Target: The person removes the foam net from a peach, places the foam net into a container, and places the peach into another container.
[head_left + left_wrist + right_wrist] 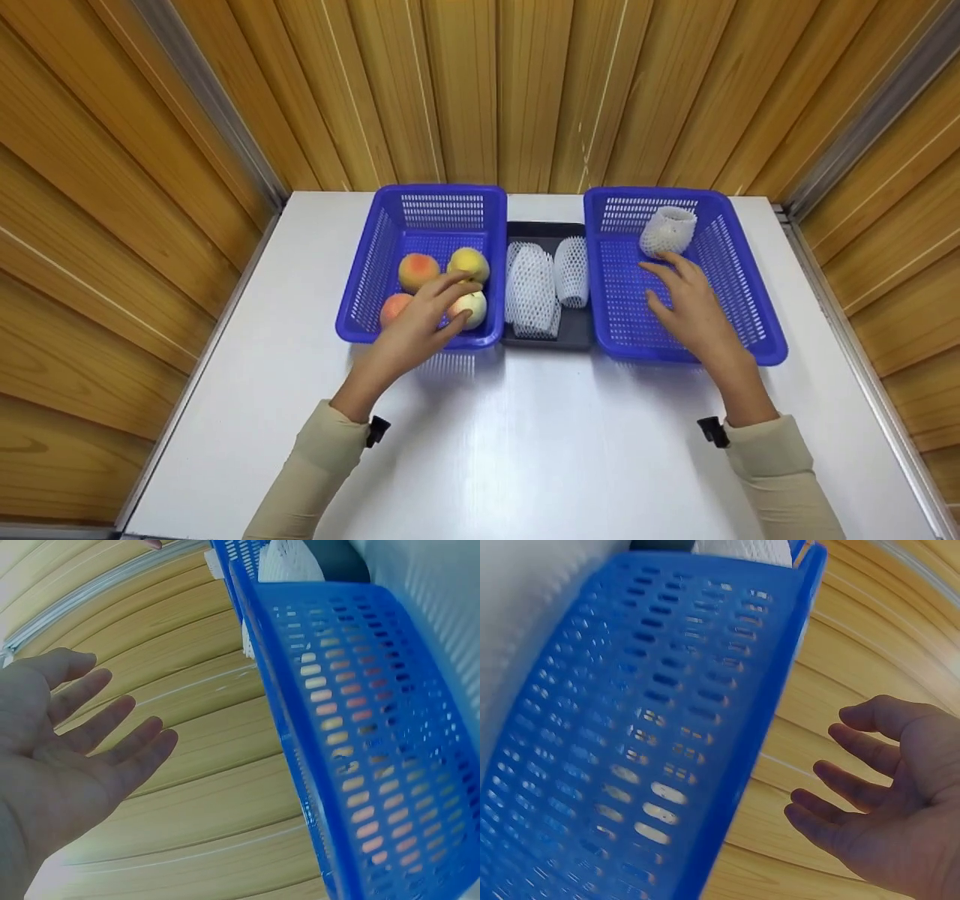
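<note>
My left hand (420, 322) hovers over the left blue basket (365, 259), fingers relaxed and holding nothing. Beneath and beside it lie a red-orange peach (418, 272), a yellow fruit (469, 262), a pale whitish fruit (472, 309) and another reddish fruit (394, 306), partly hidden by the hand. Over the right blue basket (750, 300) is my right hand (694, 311), loosely spread. Its fingertips overlap the lower edge of a white foam net bundle (666, 231) in the head view. Both wrist views show loosely bent fingers (112, 727) with nothing between them.
Between the baskets sits a black tray (574, 326) with several white foam net sleeves (530, 289) (572, 274). All stand on a white table (517, 450). Wood-patterned walls (525, 97) enclose the back and both sides.
</note>
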Demonstrator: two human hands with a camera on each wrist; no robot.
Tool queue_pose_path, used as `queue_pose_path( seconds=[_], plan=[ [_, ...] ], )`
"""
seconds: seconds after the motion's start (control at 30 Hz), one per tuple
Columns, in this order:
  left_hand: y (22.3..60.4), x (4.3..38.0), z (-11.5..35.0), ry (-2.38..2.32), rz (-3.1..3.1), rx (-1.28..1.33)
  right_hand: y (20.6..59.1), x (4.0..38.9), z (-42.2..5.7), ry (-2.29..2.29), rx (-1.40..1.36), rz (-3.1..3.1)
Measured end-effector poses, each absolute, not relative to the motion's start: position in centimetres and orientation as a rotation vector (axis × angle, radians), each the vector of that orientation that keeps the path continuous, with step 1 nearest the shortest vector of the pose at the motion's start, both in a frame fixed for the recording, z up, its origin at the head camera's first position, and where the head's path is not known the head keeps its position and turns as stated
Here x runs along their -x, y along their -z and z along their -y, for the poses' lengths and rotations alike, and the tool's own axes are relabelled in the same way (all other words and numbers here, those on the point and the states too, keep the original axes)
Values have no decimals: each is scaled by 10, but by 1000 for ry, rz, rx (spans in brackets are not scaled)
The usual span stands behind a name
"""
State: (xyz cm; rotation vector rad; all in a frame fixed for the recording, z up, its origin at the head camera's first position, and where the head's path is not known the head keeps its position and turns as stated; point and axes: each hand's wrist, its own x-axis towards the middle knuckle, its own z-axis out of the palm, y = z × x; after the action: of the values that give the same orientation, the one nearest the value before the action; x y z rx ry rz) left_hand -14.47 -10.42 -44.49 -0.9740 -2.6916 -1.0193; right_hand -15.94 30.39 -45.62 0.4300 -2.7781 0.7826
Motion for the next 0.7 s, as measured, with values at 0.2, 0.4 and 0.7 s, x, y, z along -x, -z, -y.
queue_pose_path(
  seconds=[0.2,0.4,0.7],
  plan=[
    [457,139,86,1110,2643,1010,438,171,-308,-762,-463,2781],
    [463,136,62,1223,2632,1085,410,187,-318,-743,-475,2726],
    [475,135,30,1308,2634,1205,386,222,-327,-739,-439,2793]
  ],
)
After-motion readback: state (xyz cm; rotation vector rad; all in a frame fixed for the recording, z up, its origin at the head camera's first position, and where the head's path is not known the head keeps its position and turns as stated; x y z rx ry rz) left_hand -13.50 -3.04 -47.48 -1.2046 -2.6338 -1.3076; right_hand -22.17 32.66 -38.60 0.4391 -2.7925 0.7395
